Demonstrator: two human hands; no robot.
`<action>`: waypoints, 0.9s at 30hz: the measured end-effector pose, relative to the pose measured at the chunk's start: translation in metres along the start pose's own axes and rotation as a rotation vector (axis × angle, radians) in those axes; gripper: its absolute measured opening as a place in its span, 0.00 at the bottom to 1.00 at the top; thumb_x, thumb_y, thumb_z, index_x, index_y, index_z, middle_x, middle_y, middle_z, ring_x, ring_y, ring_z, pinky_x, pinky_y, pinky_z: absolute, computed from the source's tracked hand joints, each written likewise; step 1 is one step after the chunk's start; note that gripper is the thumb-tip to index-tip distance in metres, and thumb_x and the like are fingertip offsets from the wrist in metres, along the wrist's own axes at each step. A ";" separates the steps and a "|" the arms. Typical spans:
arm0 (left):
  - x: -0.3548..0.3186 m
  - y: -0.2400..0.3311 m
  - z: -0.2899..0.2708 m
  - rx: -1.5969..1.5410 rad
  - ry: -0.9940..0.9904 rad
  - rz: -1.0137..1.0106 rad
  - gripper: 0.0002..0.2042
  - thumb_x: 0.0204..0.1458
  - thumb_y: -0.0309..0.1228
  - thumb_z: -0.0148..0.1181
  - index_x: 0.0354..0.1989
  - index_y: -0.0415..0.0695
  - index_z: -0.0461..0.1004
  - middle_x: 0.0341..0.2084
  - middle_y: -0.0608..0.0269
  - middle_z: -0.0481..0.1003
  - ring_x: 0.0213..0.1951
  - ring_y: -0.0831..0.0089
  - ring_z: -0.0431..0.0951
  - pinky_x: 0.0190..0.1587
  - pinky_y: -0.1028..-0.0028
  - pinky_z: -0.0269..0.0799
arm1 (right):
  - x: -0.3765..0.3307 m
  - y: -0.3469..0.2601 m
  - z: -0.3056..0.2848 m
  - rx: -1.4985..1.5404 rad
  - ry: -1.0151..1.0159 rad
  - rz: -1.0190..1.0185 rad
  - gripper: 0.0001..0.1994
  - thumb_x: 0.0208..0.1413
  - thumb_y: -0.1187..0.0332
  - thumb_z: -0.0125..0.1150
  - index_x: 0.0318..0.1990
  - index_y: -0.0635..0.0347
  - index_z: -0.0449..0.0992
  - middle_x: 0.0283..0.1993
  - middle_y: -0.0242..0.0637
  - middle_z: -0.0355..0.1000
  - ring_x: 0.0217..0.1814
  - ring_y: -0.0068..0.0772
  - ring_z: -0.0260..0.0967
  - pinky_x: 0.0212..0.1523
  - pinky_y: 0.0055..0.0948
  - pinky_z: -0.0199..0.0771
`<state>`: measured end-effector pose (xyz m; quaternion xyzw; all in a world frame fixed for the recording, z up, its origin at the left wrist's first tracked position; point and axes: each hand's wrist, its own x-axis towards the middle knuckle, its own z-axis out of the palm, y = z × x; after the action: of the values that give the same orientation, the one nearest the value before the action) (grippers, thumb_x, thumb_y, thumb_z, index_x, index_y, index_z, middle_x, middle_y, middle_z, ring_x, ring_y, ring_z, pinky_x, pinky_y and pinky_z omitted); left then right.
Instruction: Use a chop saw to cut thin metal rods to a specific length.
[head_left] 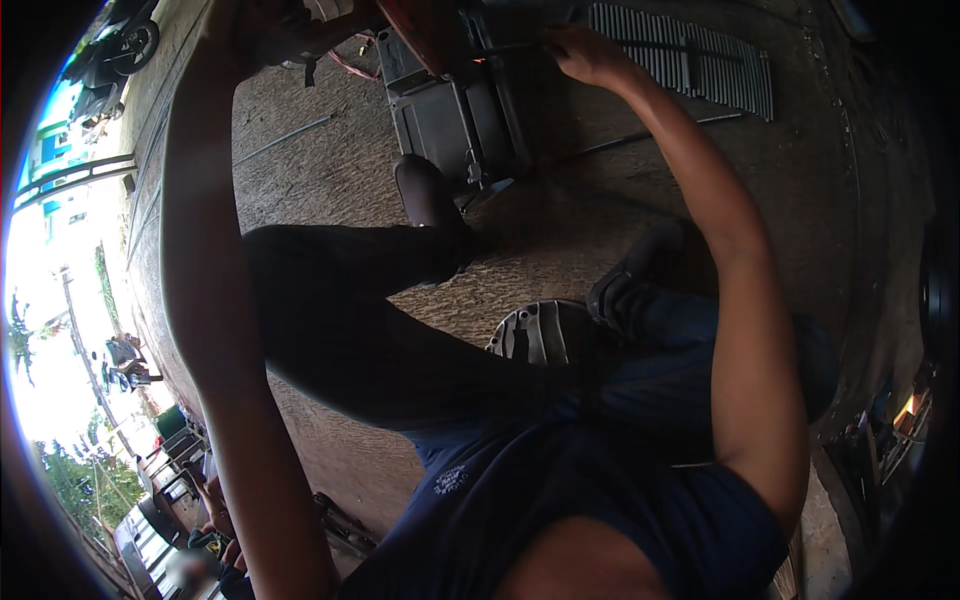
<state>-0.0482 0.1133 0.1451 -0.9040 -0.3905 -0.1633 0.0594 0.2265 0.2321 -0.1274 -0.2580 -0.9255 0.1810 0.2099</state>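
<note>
In front of me is a grey metal machine (430,120) that looks like a cut-off saw, with a reddish guard (418,35) and a long screw rod on its base. A small orange glow shows beside the guard. My left hand (275,35) is at the upper left, dark and partly cut off. Its fingers seem curled beside the saw's top, and what they hold cannot be made out. To the right of the saw, my right hand (588,57) is closed on the end of a thin dark bar (510,47) that reaches toward the glow.
A ribbed grey metal panel (690,60) lies beyond my right hand. Thin rods (650,136) lie on the rough floor. Between my legs sits a round ribbed metal part (540,332). Parked motorcycles (115,55) and a person (215,530) are off to the left.
</note>
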 end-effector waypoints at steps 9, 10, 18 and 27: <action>-0.008 -0.002 -0.003 0.236 -0.038 -0.024 0.27 0.36 0.41 0.75 0.44 0.47 0.71 0.30 0.68 0.74 0.30 0.76 0.74 0.32 0.78 0.69 | 0.011 0.001 -0.010 -0.043 -0.049 -0.039 0.16 0.59 0.64 0.49 0.52 0.57 0.74 0.54 0.46 0.70 0.57 0.48 0.67 0.59 0.42 0.65; -0.009 -0.001 0.000 0.032 -0.070 -0.204 0.27 0.36 0.39 0.74 0.45 0.47 0.71 0.29 0.69 0.73 0.28 0.77 0.72 0.31 0.79 0.69 | 0.010 -0.002 -0.012 -0.045 -0.048 -0.043 0.16 0.59 0.64 0.49 0.52 0.57 0.74 0.54 0.46 0.70 0.56 0.48 0.68 0.58 0.42 0.66; 0.015 0.004 -0.032 -1.111 -0.635 -0.739 0.27 0.37 0.31 0.74 0.48 0.46 0.69 0.32 0.69 0.71 0.30 0.77 0.71 0.33 0.79 0.70 | -0.004 -0.019 -0.026 0.004 -0.106 0.013 0.13 0.57 0.67 0.51 0.47 0.58 0.76 0.48 0.41 0.73 0.51 0.46 0.70 0.52 0.40 0.70; -0.032 -0.029 0.006 0.108 0.009 -0.127 0.18 0.43 0.36 0.69 0.42 0.44 0.73 0.33 0.62 0.74 0.36 0.67 0.75 0.39 0.71 0.72 | -0.039 -0.018 -0.064 0.217 0.066 0.064 0.14 0.59 0.62 0.51 0.44 0.63 0.77 0.43 0.43 0.76 0.47 0.42 0.73 0.49 0.37 0.71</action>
<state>-0.0884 0.1130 0.1283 -0.8722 -0.4550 -0.1494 0.0994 0.2803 0.2107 -0.0768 -0.2690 -0.8844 0.2779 0.2610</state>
